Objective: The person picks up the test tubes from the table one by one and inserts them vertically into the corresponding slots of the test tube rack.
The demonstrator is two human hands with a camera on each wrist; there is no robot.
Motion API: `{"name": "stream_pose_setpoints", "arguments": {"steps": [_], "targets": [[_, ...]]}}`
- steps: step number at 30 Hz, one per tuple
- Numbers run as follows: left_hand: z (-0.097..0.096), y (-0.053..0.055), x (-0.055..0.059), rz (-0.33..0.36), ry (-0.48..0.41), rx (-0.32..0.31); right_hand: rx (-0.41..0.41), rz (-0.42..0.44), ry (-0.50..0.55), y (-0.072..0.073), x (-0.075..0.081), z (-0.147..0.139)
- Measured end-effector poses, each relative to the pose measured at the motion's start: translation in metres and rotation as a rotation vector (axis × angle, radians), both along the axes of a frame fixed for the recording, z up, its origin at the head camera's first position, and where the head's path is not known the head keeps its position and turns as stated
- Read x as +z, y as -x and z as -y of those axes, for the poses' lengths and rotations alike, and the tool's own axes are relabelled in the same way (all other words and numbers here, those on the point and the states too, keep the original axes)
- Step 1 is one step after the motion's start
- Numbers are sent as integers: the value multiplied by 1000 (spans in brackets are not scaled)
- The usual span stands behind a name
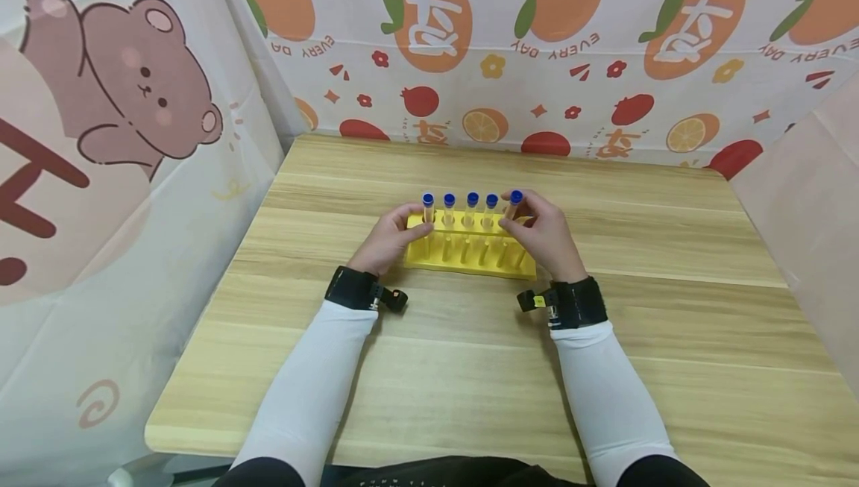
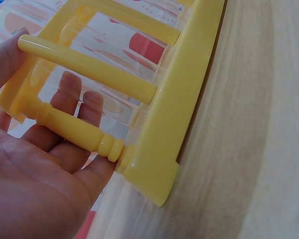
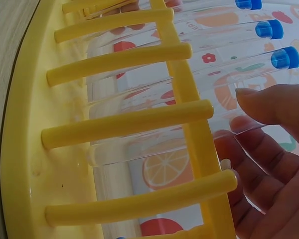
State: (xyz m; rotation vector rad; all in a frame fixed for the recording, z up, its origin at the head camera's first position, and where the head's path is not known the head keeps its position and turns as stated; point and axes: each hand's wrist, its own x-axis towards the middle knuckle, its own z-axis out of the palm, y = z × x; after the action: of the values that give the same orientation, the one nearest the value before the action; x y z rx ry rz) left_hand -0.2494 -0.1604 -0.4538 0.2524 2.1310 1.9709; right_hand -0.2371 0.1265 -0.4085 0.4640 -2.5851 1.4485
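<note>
A yellow test tube rack (image 1: 470,267) stands on the table, holding several clear test tubes with blue caps in a row. My left hand (image 1: 389,239) grips the rack's left end; in the left wrist view its fingers (image 2: 65,149) reach behind the turned end post (image 2: 72,130). At the opposite end, my right hand (image 1: 546,237) pinches the rightmost test tube (image 1: 512,207) near its blue cap. That tube leans a little, and the right wrist view shows its rounded lower end (image 3: 102,154) inside the rack. The thumb (image 3: 274,102) lies across from the fingers.
The wood-grain table (image 1: 470,382) extends around the rack on all sides. A fruit-print curtain (image 1: 510,92) hangs behind it, and a bear-print curtain (image 1: 134,99) hangs on the left. Each wrist wears a black strap with a small camera (image 1: 396,299).
</note>
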Motion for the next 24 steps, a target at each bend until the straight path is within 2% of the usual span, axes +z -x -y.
{"name": "stream_pose_setpoints", "arguments": {"steps": [13, 24], "targets": [[0, 0, 1, -3, 5, -4, 12, 49, -4, 0, -1, 0], [1, 1, -1, 3, 4, -5, 20, 55, -34, -1, 4, -1]]}}
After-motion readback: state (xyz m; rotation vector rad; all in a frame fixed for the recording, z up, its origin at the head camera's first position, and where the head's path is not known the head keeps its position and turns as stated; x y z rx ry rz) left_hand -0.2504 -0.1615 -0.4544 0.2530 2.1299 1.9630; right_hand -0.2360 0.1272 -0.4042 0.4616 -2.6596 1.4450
